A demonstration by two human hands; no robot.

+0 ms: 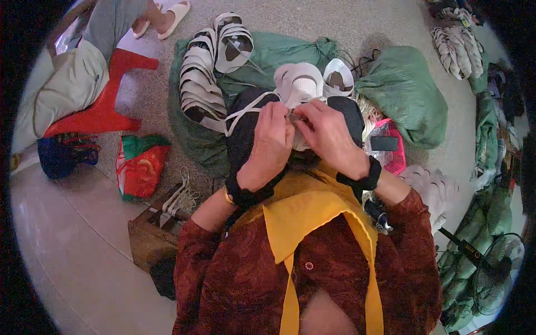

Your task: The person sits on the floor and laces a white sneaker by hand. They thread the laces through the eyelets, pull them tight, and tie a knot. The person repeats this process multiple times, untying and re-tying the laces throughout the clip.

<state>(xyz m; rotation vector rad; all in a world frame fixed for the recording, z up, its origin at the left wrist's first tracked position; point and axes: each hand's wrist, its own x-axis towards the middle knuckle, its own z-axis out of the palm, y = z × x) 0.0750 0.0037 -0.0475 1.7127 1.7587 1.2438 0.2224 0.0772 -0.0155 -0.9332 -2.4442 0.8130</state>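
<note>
My left hand (271, 139) and my right hand (326, 134) meet over my lap, fingertips pinched together on a small part of a white sandal upper (296, 84). A white strap (245, 111) trails from it to the left, across the dark cloth (240, 139) on my knees. What sits between the fingertips is too small to make out. Both wrists wear black bands.
A long stack of white sandal uppers (198, 84) lies on a green sack (279, 53) ahead. A stuffed green bag (405, 89) and a pink basket (393, 148) are right. A red stool (106, 106) with a seated person (84, 61) is left. A wooden block (148, 237) is beside me.
</note>
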